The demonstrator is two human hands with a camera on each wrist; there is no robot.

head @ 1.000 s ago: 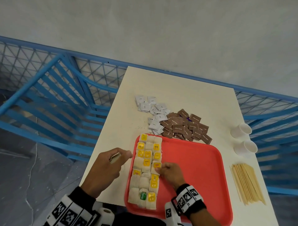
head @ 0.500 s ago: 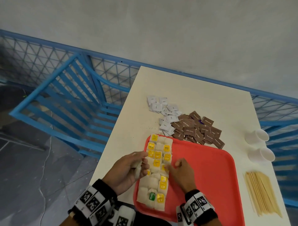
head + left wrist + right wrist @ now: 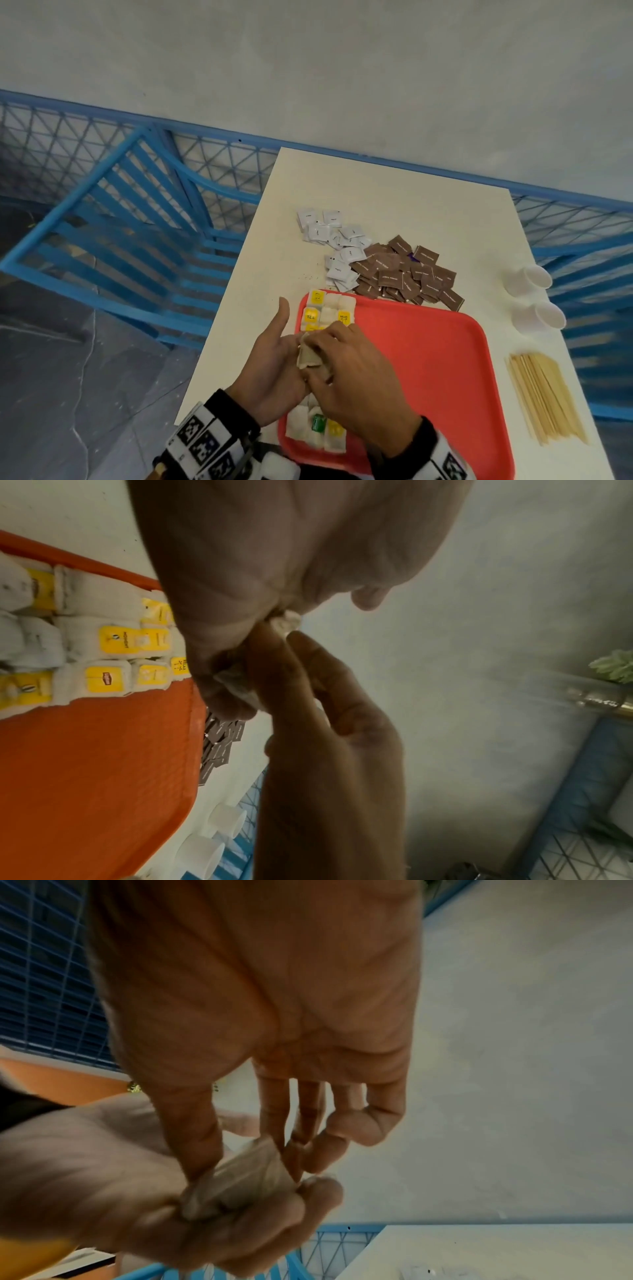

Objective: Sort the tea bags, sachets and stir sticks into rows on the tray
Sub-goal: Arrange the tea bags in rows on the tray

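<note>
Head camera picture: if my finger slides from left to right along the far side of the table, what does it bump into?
White sachets → brown sachets → paper cups, lying on their sides near the table's right edge.

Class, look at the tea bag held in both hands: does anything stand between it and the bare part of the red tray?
Nothing visible does. The tea bag, pinched between the left hand and right hand, hangs over the rows of tea bags; the red tray lies bare to their right.
</note>
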